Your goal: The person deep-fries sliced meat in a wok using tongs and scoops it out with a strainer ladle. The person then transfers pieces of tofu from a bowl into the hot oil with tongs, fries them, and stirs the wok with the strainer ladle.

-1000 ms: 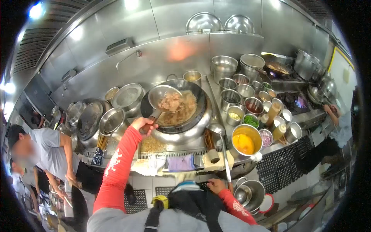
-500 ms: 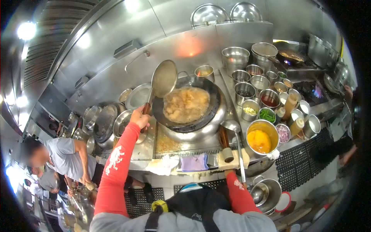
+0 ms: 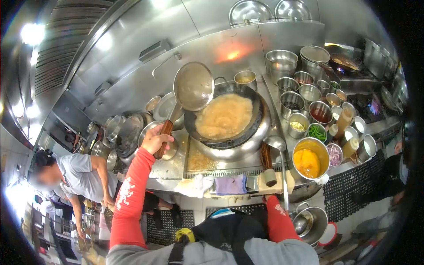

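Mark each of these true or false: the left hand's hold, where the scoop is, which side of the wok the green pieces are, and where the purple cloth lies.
1. The left hand grips the brown wooden handle of a round metal scoop. True.
2. The scoop is sunk in the liquid in the round black wok. False: it is raised clear of the liquid.
3. The chopped green pieces are left of the wok. False: they are to its right.
4. The purple cloth lies at the counter's front edge. True.

Strainer (image 3: pixel 194 86) now emptied & tipped up vs. earlier, liq. (image 3: pixel 225 117) in wok (image 3: pixel 191 127) foamier.
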`<act>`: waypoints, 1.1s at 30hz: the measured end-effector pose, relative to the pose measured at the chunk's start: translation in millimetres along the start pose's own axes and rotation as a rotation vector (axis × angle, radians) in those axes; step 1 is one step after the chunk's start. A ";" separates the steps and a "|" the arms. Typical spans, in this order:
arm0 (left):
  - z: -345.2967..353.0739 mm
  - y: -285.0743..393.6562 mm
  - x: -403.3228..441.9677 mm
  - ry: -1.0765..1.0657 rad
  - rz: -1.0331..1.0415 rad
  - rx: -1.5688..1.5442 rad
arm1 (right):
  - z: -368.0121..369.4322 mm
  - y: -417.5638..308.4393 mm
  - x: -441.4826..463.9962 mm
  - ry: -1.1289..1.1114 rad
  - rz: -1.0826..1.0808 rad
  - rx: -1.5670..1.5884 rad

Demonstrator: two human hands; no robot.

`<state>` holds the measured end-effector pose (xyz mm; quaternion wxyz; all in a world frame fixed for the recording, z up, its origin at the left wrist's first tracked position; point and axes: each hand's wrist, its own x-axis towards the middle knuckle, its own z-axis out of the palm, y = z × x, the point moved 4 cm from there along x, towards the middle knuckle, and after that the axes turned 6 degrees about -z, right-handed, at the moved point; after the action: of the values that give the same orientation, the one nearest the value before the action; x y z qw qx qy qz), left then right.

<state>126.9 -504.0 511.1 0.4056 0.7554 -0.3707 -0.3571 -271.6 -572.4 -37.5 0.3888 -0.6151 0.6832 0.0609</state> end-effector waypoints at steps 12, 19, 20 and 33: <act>-5.7 0.2 -5.4 -0.066 -0.064 -0.117 | -2.1 -1.5 -0.4 -0.044 -0.038 -0.060; -14.3 -6.7 -1.5 -0.072 -0.054 -0.136 | -5.4 -25.0 -9.8 -0.050 -0.234 -0.124; -15.9 -9.4 -1.6 -0.066 -0.061 -0.143 | 0.6 -33.2 -17.9 -0.086 -0.344 -0.134; -24.1 -53.8 -12.6 -0.022 -0.043 -0.163 | 62.6 -47.4 -55.0 -0.120 -0.699 -0.120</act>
<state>155.8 -463.6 476.9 0.4538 0.7236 -0.3286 -0.4031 -204.1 -504.8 -28.7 0.3888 -0.8287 0.4027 0.0001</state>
